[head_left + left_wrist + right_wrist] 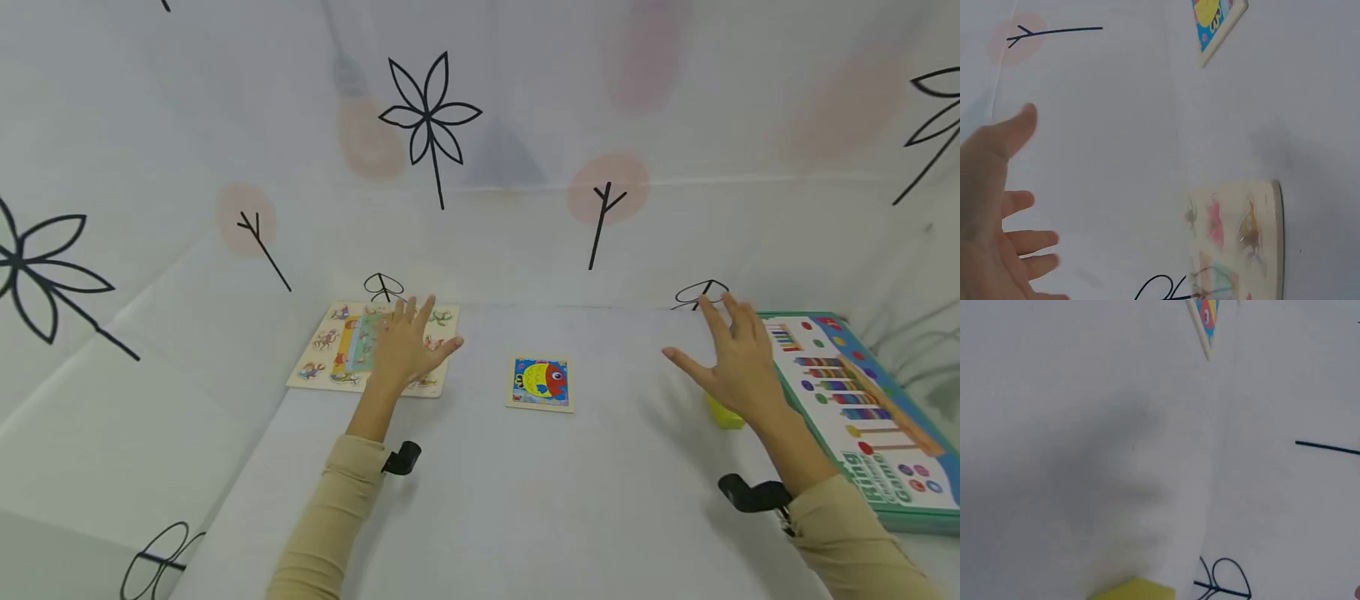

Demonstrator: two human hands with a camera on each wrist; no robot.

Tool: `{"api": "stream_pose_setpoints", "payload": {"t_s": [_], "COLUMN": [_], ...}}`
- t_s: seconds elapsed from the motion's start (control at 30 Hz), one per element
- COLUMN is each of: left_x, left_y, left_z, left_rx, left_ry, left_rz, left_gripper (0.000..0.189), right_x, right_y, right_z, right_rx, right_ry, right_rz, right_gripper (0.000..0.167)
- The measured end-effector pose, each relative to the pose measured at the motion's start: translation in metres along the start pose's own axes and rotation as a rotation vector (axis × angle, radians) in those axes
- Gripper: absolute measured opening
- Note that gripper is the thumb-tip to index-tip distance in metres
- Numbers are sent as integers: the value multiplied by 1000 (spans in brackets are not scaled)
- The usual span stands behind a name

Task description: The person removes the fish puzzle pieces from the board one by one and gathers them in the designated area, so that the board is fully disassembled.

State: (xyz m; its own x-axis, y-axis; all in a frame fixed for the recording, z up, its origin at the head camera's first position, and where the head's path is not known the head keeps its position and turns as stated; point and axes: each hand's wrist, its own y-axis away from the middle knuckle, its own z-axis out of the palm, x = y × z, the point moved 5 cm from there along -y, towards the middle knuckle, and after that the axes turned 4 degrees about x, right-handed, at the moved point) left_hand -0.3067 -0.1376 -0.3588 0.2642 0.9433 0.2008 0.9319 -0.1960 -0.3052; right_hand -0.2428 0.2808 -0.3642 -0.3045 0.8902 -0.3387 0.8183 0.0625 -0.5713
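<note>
Fingers spread, my left hand hovers over a wooden puzzle board with small animal pictures, partly covering it in the head view. Two small coloured panels, one yellow and one green, lie on that board. My right hand is raised with thumb and fingers apart, holding nothing, above a yellow block that it partly hides. Between the hands a small square fish puzzle lies flat on the white table. The left wrist view shows the thumb and fingers of the left hand stretched out.
At the right a large flat box with a green edge and printed beads lies beside my right forearm. A white cloth wall with black leaf drawings rises behind the table, and more cloth stands at the left.
</note>
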Motion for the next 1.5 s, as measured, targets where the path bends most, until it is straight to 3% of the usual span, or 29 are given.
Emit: {"api": "stream_pose_setpoints", "payload": {"t_s": [0.1, 0.2, 0.33, 0.53, 0.73, 0.97, 1.23, 1.5], "left_x": [11, 23, 42, 67, 83, 89, 85, 94], "left_y": [5, 9, 12, 9, 2, -1, 2, 6], "left_z": [15, 35, 64, 101, 128, 148, 158, 158], "left_rx": [9, 11, -19, -75, -90, -160, -150, -159], "left_ry": [110, 259, 416, 492, 455, 447, 345, 246], "left_rz": [44, 81, 104, 127, 168, 142, 156, 146], "left_gripper": [66, 53, 46, 48, 61, 66, 61, 49], "right_x": [-8, -15, -27, -45, -56, -63, -66, -61], "right_y": [-3, -5, -2, 1, 3, 7, 3, 2], "right_z": [21, 47, 80, 122, 150, 164, 167, 164], "right_rx": [-30, -112, -188, -253, -359, -436, -442, -470], "right_ry": [-79, -119, -189, -327, -379, -376, -330, -324], "right_rz": [-13, 20, 56, 56, 63, 40, 0, -23], "right_gripper": [81, 73, 67, 58, 49, 51, 47, 41]}}
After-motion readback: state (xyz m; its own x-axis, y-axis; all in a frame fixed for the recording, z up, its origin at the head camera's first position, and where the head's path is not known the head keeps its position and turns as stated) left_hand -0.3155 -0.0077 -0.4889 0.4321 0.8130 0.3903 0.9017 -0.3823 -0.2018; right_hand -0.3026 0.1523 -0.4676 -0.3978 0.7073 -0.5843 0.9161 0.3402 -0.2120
